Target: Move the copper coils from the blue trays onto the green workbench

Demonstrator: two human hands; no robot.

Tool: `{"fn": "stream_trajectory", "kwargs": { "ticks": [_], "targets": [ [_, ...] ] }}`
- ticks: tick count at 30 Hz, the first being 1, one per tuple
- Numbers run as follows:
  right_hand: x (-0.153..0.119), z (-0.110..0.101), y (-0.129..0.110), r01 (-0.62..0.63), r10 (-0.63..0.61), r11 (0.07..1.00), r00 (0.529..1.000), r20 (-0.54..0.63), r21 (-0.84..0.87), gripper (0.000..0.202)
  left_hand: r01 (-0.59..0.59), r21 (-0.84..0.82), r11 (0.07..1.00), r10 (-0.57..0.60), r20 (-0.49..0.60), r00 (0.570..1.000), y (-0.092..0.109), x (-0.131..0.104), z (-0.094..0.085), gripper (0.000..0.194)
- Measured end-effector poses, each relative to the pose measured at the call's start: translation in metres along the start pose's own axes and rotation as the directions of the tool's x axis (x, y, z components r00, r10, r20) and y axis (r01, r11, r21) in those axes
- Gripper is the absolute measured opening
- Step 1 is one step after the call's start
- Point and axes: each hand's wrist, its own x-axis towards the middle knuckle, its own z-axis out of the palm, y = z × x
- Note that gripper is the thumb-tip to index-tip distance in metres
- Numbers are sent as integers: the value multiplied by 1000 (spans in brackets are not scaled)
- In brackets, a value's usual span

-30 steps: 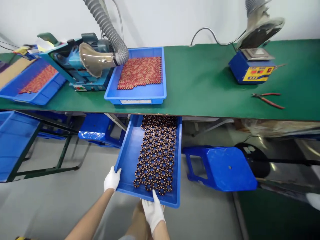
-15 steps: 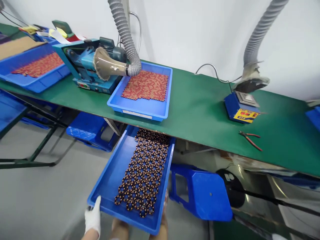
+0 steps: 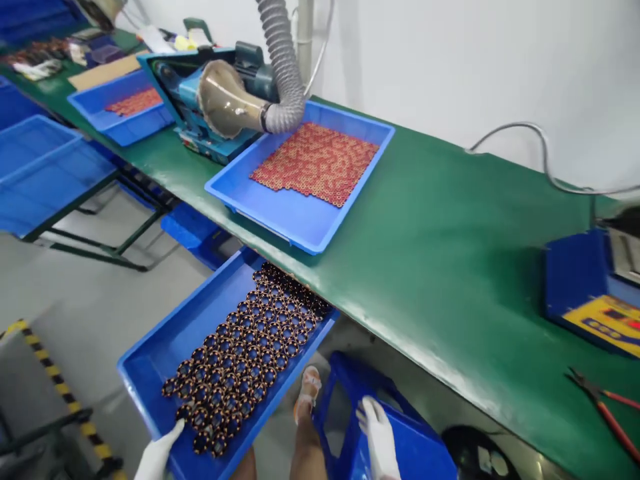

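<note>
My left hand [image 3: 159, 455], in a white glove, holds the near left edge of a blue tray [image 3: 137, 380], thumb over the rim. Rows of black rings with copper-coloured marks [image 3: 240, 353] lie in this tray, which slants out from under the bench edge; its far end is hidden there. My right hand [image 3: 377, 437], also gloved in white, is down at a blue plastic stool [image 3: 410, 437], its bent fingers over the stool's edge. My legs and one sandalled foot show between the tray and the stool.
On the green bench [image 3: 440, 267] stands another blue tray [image 3: 300, 223] of small red rings, beside a blue machine [image 3: 185, 100] with a grey hose [image 3: 283, 60]. Pliers [image 3: 600, 400] and a blue-yellow device [image 3: 590, 287] are at right. A rack [image 3: 50, 173] stands left.
My view has turned and come closer to the bench. The ring tray now slants further left, still held by my left hand. My right hand has come into clear view at the stool.
</note>
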Motion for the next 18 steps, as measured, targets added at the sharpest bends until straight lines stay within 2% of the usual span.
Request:
{"fn": "stream_trajectory", "kwargs": {
  "ticks": [2, 4, 5, 7, 10, 11, 12, 15, 16, 18],
  "targets": [
    [11, 10, -45, 160, -170, 980, 982, -83, -115, 81, 33, -109, 993, -32, 8, 999, 2, -11, -1, 57],
    [13, 30, -86, 329, -384, 892, 913, -137, -312, 81, 66, -180, 982, -72, -26, 997, -3, -15, -5, 56],
    [12, 42, -103, 392, -486, 815, 864, -134, -428, 80, 89, -209, 974, -99, -38, 994, -7, -16, -8, 57],
    [11, 62, -128, 474, -639, 609, 768, -40, -636, 75, 139, -269, 953, -159, -53, 986, -17, -18, -15, 58],
    [15, 88, -153, 514, -724, 304, 672, 156, -802, 66, 202, -354, 913, -244, -79, 966, -33, -18, -30, 59],
    [17, 96, -160, 514, -718, 241, 665, 205, -823, 65, 209, -380, 901, -269, -113, 956, -39, -16, -35, 59],
    [20, 104, -167, 512, -685, 210, 685, 249, -833, 65, 207, -403, 892, -287, -148, 947, -46, -14, -41, 59],
    [25, 135, -185, 513, -459, 211, 803, 379, -832, 64, 150, -432, 889, -268, -228, 936, -71, 0, -61, 55],
    [25, 147, -190, 519, -385, 215, 823, 417, -827, 62, 131, -429, 894, -254, -244, 936, -80, 5, -67, 51],
    [24, 170, -195, 544, -328, 191, 820, 470, -817, 56, 124, -424, 897, -256, -270, 928, -96, 14, -76, 42]
  ]
}}
